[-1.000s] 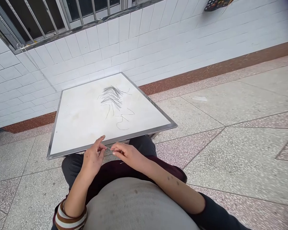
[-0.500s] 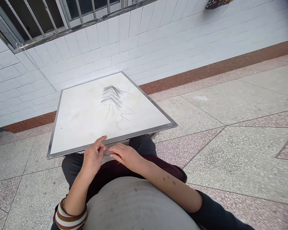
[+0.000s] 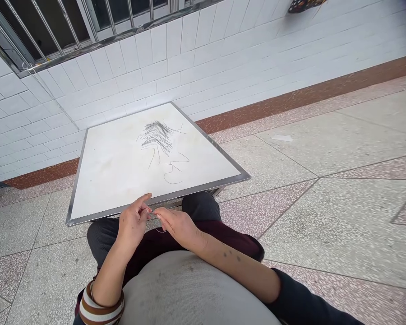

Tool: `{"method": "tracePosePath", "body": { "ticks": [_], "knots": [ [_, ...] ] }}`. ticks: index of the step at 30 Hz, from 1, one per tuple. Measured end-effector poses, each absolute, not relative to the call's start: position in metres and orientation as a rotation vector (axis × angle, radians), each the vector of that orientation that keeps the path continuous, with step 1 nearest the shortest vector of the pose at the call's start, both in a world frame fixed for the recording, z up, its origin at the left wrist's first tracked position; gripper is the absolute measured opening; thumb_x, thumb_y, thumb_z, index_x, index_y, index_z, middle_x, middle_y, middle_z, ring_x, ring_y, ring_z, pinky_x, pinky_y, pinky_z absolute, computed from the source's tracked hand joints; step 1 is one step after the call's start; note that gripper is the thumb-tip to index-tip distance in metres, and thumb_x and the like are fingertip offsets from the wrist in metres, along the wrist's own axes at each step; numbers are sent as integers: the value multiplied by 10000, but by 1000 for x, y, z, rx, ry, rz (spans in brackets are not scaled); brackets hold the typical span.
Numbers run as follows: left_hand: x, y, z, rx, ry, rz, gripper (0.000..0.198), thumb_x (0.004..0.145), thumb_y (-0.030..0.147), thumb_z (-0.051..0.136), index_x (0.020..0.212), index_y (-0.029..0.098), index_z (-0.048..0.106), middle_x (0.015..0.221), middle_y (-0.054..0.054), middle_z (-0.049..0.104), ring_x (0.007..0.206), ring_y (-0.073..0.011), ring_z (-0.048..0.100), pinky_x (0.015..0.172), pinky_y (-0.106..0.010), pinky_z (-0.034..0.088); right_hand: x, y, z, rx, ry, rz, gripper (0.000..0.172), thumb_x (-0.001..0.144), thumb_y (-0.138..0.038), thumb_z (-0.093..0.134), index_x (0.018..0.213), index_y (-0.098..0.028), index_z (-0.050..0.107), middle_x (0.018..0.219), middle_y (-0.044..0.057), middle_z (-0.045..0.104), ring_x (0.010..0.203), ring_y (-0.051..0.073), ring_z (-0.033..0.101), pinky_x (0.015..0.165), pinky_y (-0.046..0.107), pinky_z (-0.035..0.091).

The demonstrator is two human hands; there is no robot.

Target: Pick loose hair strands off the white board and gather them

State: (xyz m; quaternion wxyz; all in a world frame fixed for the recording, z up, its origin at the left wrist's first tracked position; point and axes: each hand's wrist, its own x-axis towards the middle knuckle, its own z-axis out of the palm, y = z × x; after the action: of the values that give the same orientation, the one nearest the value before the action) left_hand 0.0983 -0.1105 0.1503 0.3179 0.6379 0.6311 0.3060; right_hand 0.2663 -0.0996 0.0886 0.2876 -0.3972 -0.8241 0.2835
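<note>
Both my hands meet just past the near edge of a white square table [image 3: 122, 167] with a grey metal rim. My left hand [image 3: 134, 220] pinches something small and reddish between thumb and fingers, its index finger stretched toward the rim. Close against it, my right hand [image 3: 177, 224] is closed, fingertips pressed together near the same spot. A thin strand [image 3: 160, 231] loops below the right fingertips. Dark hair-like strands [image 3: 157, 135] lie in a bundle on the tabletop, with several loose curved ones [image 3: 172, 174] nearer to me.
Behind the table stands a white tiled wall [image 3: 223, 67] with a barred window [image 3: 64, 27] at upper left. My knees [image 3: 199, 205] are under the near edge. A pale scrap [image 3: 282, 137] lies on the speckled floor at right.
My right hand has turned slightly, its fingers more closed and its forearm a little lower and to the left. The looping strand under it shows more. My left hand has barely shifted.
</note>
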Motion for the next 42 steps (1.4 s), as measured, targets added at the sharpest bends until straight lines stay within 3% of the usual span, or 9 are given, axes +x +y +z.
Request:
{"method": "tracePosePath", "body": {
  "ticks": [9,15,24,34,42],
  "knots": [
    [86,-108,158,1664,1738,787,441,857,156,452,1256,286,586,852,12,662,697,-118,654,718,-257,500,273,-98,76,-987,-2124,975,331,1014,-364,268,1083,-228,562,659,-16,573,620,146,554,660,270,445],
    [88,-107,156,1713,1670,789,461,856,205,497,1311,268,532,826,10,653,698,-126,637,717,-260,499,269,-97,81,-1013,-1957,1048,238,982,-361,392,1077,-243,575,848,26,646,762,172,600,727,300,472],
    [98,-109,151,1707,1620,766,456,838,130,446,1256,260,575,807,22,626,638,-99,621,688,-241,491,261,-97,89,-1028,-2123,907,285,992,-274,315,1057,-224,588,654,-13,572,639,159,549,633,273,404],
    [81,-106,157,1686,1755,797,445,856,155,449,1267,277,568,833,15,639,690,-115,641,724,-260,491,269,-95,76,-920,-1637,1518,296,960,-465,417,935,-203,553,606,-43,510,579,124,488,617,254,419],
    [87,-111,160,1968,1598,636,499,875,186,480,1367,272,468,902,-3,666,780,-145,618,746,-279,466,266,-98,83,-931,-1558,1455,273,953,-453,442,895,-210,552,557,-63,463,550,121,431,627,264,378]
  ]
}}
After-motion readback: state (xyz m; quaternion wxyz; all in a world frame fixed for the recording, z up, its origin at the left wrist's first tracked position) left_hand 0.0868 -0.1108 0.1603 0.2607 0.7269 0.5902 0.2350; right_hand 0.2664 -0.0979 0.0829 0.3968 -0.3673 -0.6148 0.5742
